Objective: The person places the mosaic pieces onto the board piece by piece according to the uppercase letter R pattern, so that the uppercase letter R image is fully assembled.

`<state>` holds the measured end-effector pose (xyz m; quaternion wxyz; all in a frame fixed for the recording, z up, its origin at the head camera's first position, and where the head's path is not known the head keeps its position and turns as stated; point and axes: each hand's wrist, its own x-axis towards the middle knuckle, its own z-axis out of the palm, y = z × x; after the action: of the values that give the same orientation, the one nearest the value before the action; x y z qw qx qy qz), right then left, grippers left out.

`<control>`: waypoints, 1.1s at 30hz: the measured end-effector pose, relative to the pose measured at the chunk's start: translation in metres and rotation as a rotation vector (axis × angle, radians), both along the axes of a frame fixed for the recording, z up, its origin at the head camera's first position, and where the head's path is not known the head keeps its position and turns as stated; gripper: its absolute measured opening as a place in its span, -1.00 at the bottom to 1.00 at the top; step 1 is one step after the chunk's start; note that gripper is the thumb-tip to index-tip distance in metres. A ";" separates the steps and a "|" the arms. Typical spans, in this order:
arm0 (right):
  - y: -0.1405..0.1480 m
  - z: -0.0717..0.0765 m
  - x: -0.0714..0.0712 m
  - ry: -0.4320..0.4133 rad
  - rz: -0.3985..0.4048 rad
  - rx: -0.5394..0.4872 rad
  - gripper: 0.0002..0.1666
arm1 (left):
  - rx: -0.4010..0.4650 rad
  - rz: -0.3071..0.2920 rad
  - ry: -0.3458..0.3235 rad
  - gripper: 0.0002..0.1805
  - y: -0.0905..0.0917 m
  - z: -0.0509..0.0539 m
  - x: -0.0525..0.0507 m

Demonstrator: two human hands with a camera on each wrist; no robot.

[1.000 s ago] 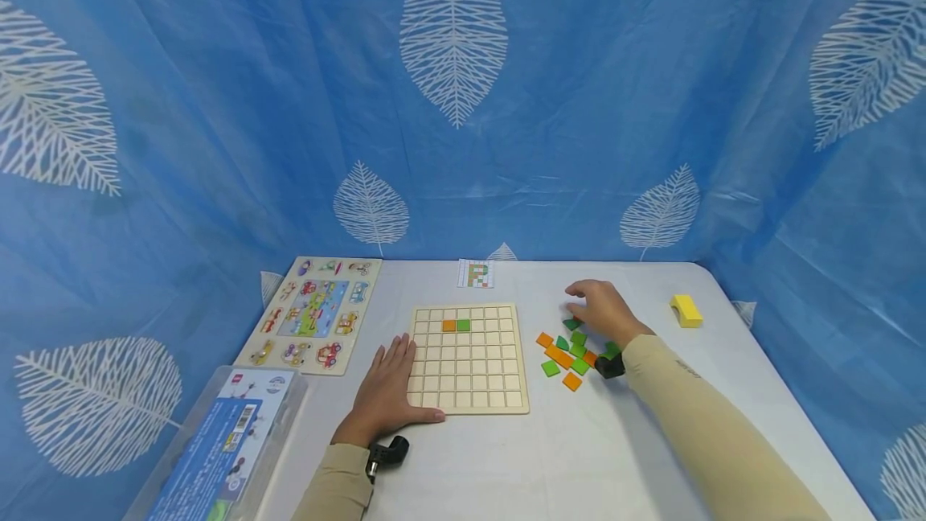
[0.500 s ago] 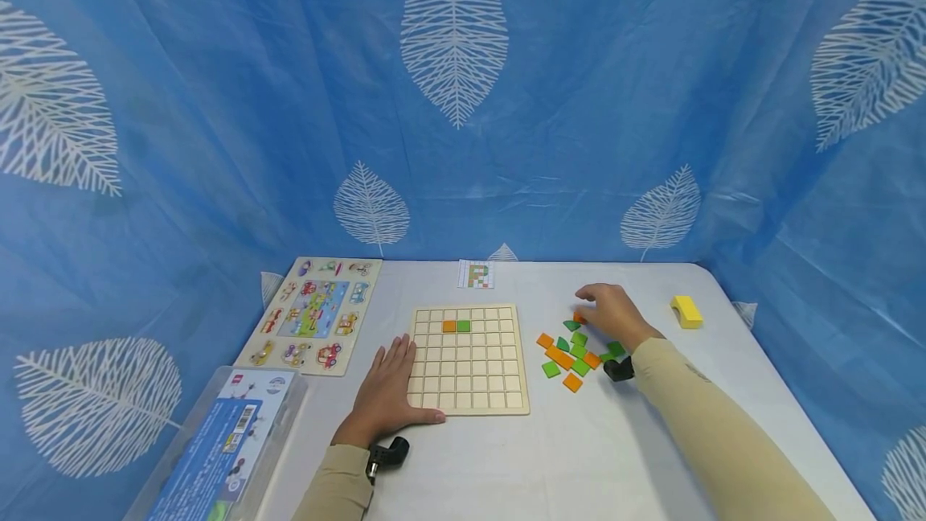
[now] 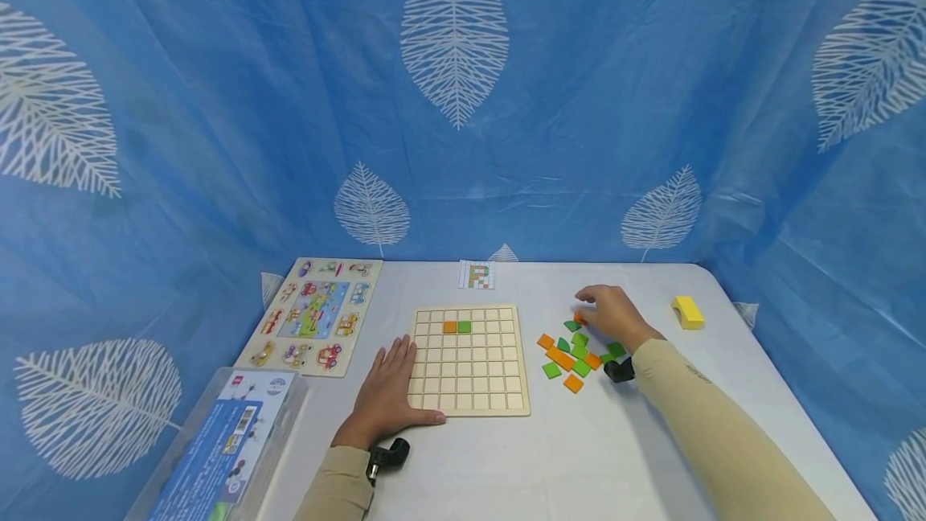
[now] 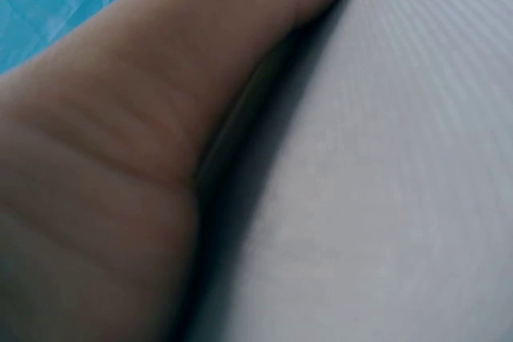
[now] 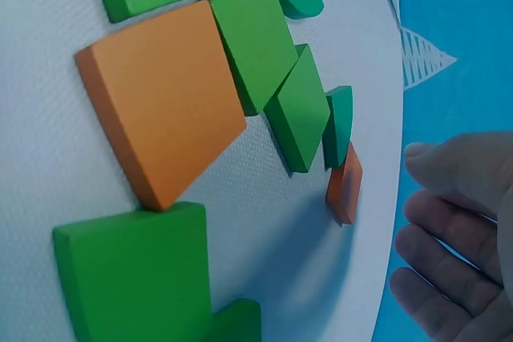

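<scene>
My left hand (image 3: 387, 388) lies with fingers spread along the left edge of a wooden grid board (image 3: 466, 400), its thumb along the near edge. One orange square tile (image 3: 450, 327) and one green square tile (image 3: 465, 327) sit side by side in an upper row of the board. Over the far end of a loose tile pile, my right hand (image 3: 611, 313) hovers with loosely bent fingers. Nothing is between those fingers in the right wrist view, where a small orange tile (image 5: 345, 186) lies on the cloth beside a dark green curved piece (image 5: 338, 126). The left wrist view shows mainly palm and cloth.
Several green and orange tiles (image 3: 560, 357) lie right of the board. A small pattern card (image 3: 476, 274) is behind it. A picture puzzle (image 3: 311, 312) and a plastic case (image 3: 224, 441) stand left; a yellow arch block (image 3: 688, 312) is at far right.
Compared with a second ago, my right hand has shifted slightly right, bringing an orange tile into sight beneath it. It has stayed still over the last half second, and my left hand has not moved.
</scene>
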<state>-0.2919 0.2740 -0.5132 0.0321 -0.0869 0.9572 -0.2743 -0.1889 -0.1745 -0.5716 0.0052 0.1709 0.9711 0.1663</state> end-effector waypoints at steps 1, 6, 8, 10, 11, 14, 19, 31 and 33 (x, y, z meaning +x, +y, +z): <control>0.000 0.000 0.000 0.000 -0.001 0.000 -0.57 | 0.000 0.000 0.000 0.70 0.000 0.000 0.000; 0.000 -0.002 0.000 0.008 0.018 -0.003 -0.57 | -0.010 0.004 0.001 0.69 0.000 -0.001 0.000; 0.001 -0.003 0.000 0.009 0.029 -0.007 -0.57 | -0.007 0.004 0.005 0.69 0.000 -0.002 0.001; 0.002 -0.005 0.001 0.004 0.035 -0.017 -0.58 | -0.005 0.004 0.007 0.69 0.000 -0.002 0.001; 0.002 -0.006 0.001 0.000 0.036 -0.022 -0.58 | -0.001 0.004 0.008 0.69 0.000 -0.002 0.001; 0.004 -0.009 0.002 -0.001 0.058 -0.017 -0.60 | -0.003 0.004 0.004 0.70 0.000 -0.003 0.001; 0.004 -0.013 0.002 -0.024 0.058 -0.004 -0.58 | -0.007 0.001 0.005 0.70 0.000 -0.003 0.001; 0.001 -0.012 0.002 -0.061 0.033 0.004 -0.54 | -0.011 0.003 0.000 0.71 0.000 -0.003 0.000; 0.001 -0.012 0.002 -0.057 0.035 0.008 -0.55 | -0.008 0.004 0.003 0.70 0.000 -0.004 0.000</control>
<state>-0.2896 0.2752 -0.5251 0.0644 -0.0957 0.9552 -0.2724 -0.1888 -0.1744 -0.5753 0.0041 0.1690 0.9722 0.1621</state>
